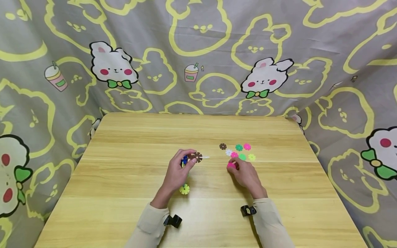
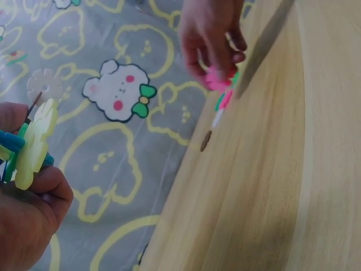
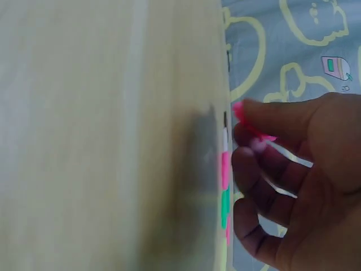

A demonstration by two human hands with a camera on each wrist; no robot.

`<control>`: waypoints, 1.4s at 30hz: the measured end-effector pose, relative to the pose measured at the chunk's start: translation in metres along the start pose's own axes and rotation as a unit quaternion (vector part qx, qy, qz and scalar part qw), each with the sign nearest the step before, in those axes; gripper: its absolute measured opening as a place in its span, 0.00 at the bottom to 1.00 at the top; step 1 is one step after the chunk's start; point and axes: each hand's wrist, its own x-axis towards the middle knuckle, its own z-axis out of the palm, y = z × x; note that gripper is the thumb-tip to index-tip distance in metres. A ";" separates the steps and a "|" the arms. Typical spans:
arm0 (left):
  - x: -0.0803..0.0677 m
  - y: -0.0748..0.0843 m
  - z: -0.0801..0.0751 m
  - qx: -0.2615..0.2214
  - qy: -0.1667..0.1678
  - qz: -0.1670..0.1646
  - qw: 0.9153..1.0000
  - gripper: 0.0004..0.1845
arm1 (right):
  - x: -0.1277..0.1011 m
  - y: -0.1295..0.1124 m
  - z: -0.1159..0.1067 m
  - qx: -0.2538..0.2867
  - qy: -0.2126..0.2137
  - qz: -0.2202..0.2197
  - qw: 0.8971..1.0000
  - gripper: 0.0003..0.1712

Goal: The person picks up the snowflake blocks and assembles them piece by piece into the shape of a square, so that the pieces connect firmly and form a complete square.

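Wooden table (image 1: 130,206) under bunny-print cloth: left hand (image 1: 176,174) grips a cluster of interlocked plastic snowflake discs (image 1: 193,157) mid-table; right hand (image 1: 245,174) pinches a pink plastic disc (image 1: 231,165) beside loose coloured discs (image 1: 240,151).

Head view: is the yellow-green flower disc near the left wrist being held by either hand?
No. The yellow-green flower disc lies alone on the table, beside the left hand but not in its fingers.
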 end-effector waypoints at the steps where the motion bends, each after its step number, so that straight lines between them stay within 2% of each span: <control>1: 0.000 0.000 0.000 0.001 0.000 -0.001 1.000 0.13 | 0.000 -0.002 -0.001 0.010 0.007 -0.005 1.000 0.10; 5: 0.000 0.000 0.000 0.005 -0.003 -0.004 1.000 0.14 | -0.001 -0.011 -0.006 0.046 0.045 -0.035 0.997 0.09; 9: 0.000 -0.001 0.000 0.004 -0.004 -0.006 1.000 0.14 | -0.003 -0.021 -0.013 0.079 0.087 -0.076 0.990 0.10; 13: -0.001 0.000 0.000 0.004 -0.003 -0.008 1.000 0.14 | -0.005 -0.031 -0.021 0.105 0.102 -0.106 0.984 0.12; 21: -0.001 0.001 0.000 0.005 0.000 -0.003 1.000 0.13 | -0.011 -0.048 -0.031 0.143 0.091 -0.119 0.978 0.15; 23: -0.001 0.000 0.000 0.007 0.000 -0.003 1.000 0.13 | -0.013 -0.052 -0.033 0.170 0.082 -0.124 0.974 0.15; 28: -0.002 0.000 0.000 0.007 -0.001 -0.006 1.000 0.12 | -0.017 -0.065 -0.037 0.260 0.045 -0.128 0.956 0.15; 30: -0.002 -0.001 0.000 0.006 -0.001 -0.008 1.000 0.13 | -0.019 -0.070 -0.038 0.279 0.032 -0.127 0.951 0.15; 33: -0.002 -0.001 0.000 0.006 -0.003 -0.011 1.000 0.13 | -0.020 -0.076 -0.039 0.292 0.018 -0.124 0.948 0.14; 38: -0.002 0.000 0.001 0.004 -0.006 -0.022 1.000 0.13 | -0.021 -0.081 -0.037 0.288 0.009 -0.129 0.949 0.13; 42: -0.003 0.015 0.000 -0.001 -0.010 -0.023 1.000 0.13 | -0.020 -0.082 -0.035 0.279 0.010 -0.137 0.951 0.13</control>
